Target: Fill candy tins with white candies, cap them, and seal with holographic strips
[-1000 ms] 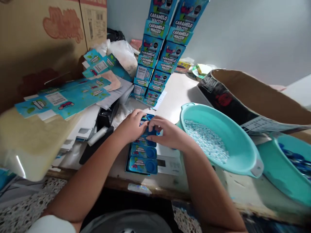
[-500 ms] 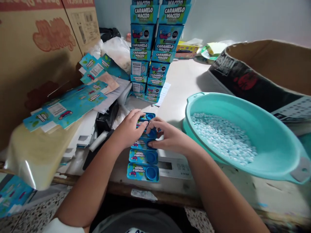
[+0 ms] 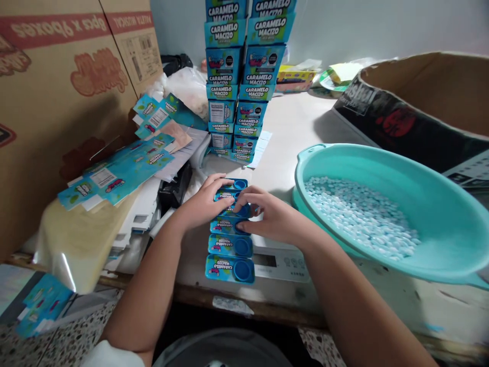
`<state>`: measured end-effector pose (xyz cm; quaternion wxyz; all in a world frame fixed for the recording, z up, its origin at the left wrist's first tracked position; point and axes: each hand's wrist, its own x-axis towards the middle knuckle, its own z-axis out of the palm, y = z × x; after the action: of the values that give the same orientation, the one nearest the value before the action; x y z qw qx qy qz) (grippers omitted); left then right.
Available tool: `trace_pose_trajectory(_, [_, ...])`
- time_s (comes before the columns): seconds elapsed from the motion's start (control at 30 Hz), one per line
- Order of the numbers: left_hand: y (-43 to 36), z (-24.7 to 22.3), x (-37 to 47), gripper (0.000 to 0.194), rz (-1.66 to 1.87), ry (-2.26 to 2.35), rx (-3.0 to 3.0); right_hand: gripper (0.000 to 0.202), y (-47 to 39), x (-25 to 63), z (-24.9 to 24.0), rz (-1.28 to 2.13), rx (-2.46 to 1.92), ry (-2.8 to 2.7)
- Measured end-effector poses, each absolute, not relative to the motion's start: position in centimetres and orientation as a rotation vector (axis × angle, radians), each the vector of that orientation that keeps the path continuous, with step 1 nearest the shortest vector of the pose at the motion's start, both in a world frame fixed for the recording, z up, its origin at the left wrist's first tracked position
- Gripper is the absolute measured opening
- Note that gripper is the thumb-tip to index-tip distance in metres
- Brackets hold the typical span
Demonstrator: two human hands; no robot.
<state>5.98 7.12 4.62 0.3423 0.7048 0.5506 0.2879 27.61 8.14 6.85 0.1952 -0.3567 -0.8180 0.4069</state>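
Note:
Several flat blue candy cases printed "CARAMELO MACIZO" lie in a column on the table, each with a round blue recess at its right end; the nearest case [image 3: 229,268] and the one above it [image 3: 229,246] are uncovered. Over the left ends of the upper cases rests my left hand [image 3: 204,201], fingers outstretched, thumb reaching inward. My right hand [image 3: 273,215] comes from the right with curled fingers at a middle case and its thumb apart, on the round recess of the case [image 3: 227,225] below. Neither hand visibly lifts anything; my fingertips partly cover the cases.
A turquoise tub [image 3: 439,204] of small pale candies [image 3: 359,214] stands right, before an open black carton [image 3: 382,112]. Tall stacks of blue boxes [image 3: 240,92] rise behind. Flat printed cardboard [image 3: 118,173] piles up left, beside a big brown carton [image 3: 95,61]. A white scale [image 3: 284,262] sits near the front.
The camera view has shifted slightly, so everything sits a little further right. My hands keep nearly the same pose over the cases, with the right fingers moved slightly.

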Motion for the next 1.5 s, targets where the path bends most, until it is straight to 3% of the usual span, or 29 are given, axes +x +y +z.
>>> trace_pose_trajectory(0.07, [7.4, 4.5, 5.2, 0.058, 0.743, 1.371, 1.769, 0.016, 8.3, 27.7, 6.7, 1.089, -0.957, -2.31])
trace_pose_trajectory(0.23, [8.0, 4.2, 4.2, 0.111, 0.753, 1.307, 1.515, 0.017, 8.6, 28.0, 7.0, 0.988, -0.935, -2.354])
trace_pose_trajectory(0.37, [8.3, 4.0, 4.2, 0.13, 0.696, 1.261, 1.378, 0.023, 8.7, 28.2, 7.3, 0.919, -0.928, -2.375])
trace_pose_trajectory(0.5, [8.3, 4.0, 4.3, 0.127, 0.709, 1.19, 1.286, 0.022, 8.5, 28.2, 7.2, 0.789, -0.978, -2.424])
trace_pose_trajectory(0.87, [8.4, 4.0, 4.4, 0.094, 0.767, 1.124, 1.267, 0.013, 7.9, 27.9, 7.6, 0.669, -1.087, -2.513])
trace_pose_trajectory(1.5, [8.5, 4.0, 4.5, 0.094, 0.761, 1.097, 1.28, 0.013, 7.6, 27.7, 7.7, 0.59, -1.118, -2.545])
